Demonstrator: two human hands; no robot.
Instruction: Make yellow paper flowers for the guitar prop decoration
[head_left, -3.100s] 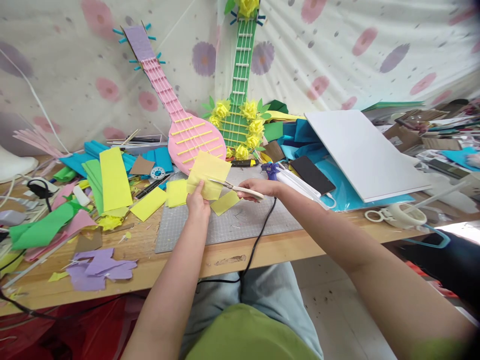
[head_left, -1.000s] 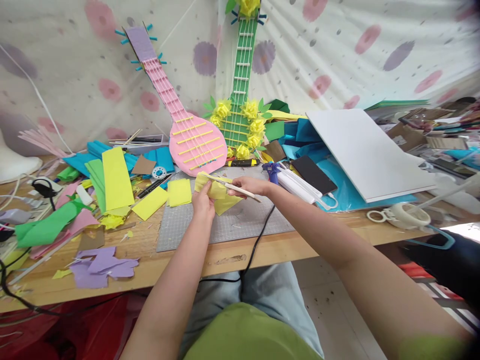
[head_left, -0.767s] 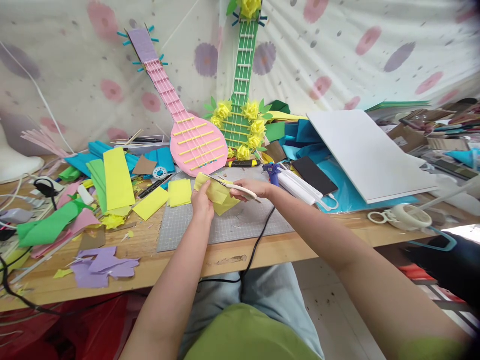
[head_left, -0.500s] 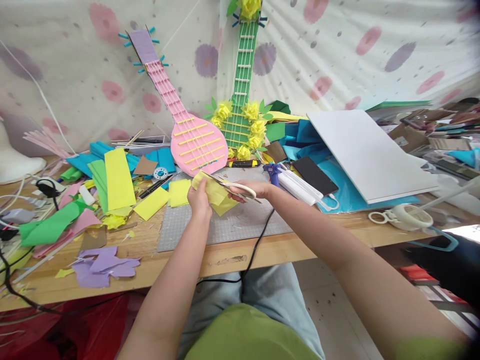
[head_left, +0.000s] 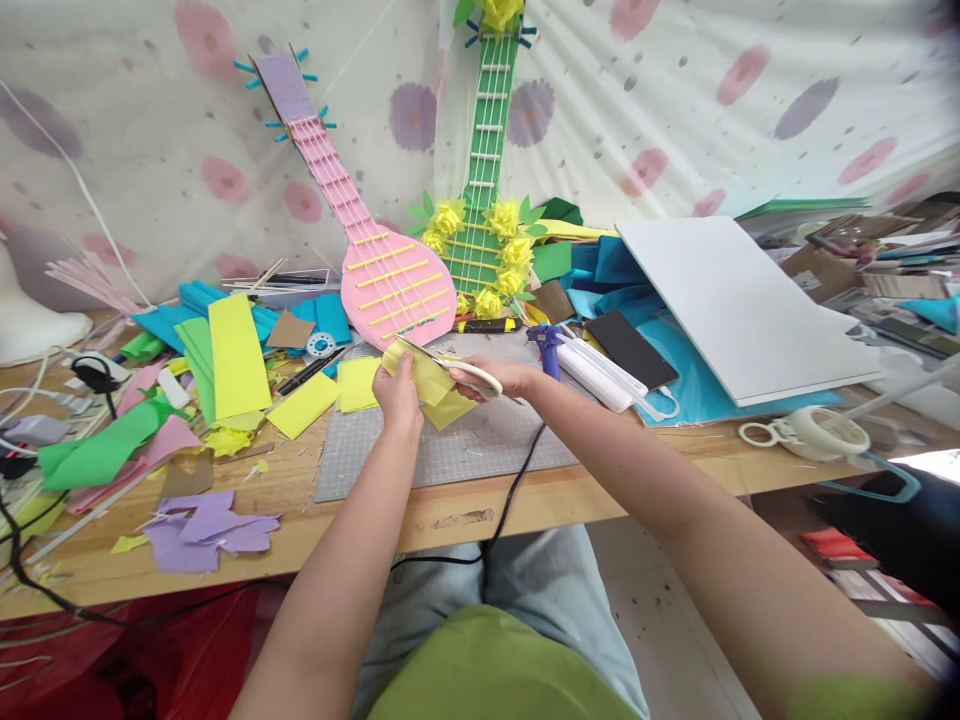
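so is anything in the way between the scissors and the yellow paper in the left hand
Nothing visible. The scissors in the right hand have their blades right at the top edge of the yellow paper, which the left hand pinches just above the grey cutting mat.

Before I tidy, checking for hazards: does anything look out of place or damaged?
A black cable trails across the cutting mat and over the table edge, below the scissors in the right hand. The wood beside it looks chipped.
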